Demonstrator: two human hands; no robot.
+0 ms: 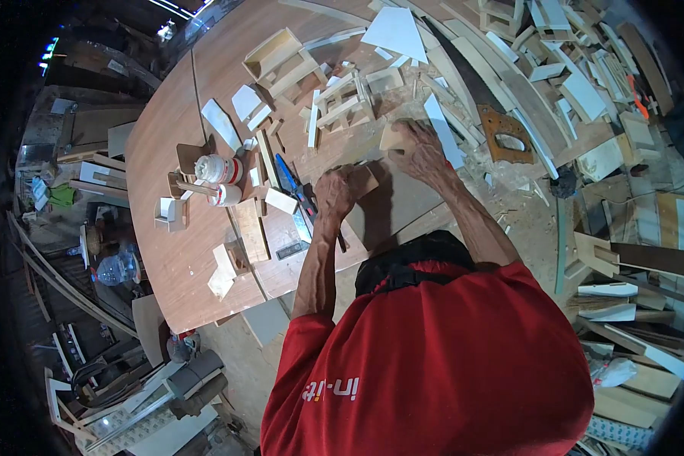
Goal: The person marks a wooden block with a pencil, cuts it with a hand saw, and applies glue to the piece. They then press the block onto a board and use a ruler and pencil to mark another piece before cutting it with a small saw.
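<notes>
My left hand [334, 194] is closed on a small brown wooden block [364, 181], near the table's front edge. To its right, my right hand [419, 152] grips a pale wooden block [391, 140] between thumb and fingers. The two blocks are apart. Beneath them lies a flat greyish board [403, 199]. Just left of my left hand is a blue-handled tool [287, 173], partly hidden by my wrist. A small wooden frame [345, 102] stands beyond both hands. The fingertips are partly hidden from this angle.
Two white jars [219, 169] stand on the left of the table [167, 273]. A handsaw [504, 135] lies to the right among long wood strips. An open wooden box [273, 55] and a white panel [395, 33] sit at the back. Offcuts [634, 311] are piled at right.
</notes>
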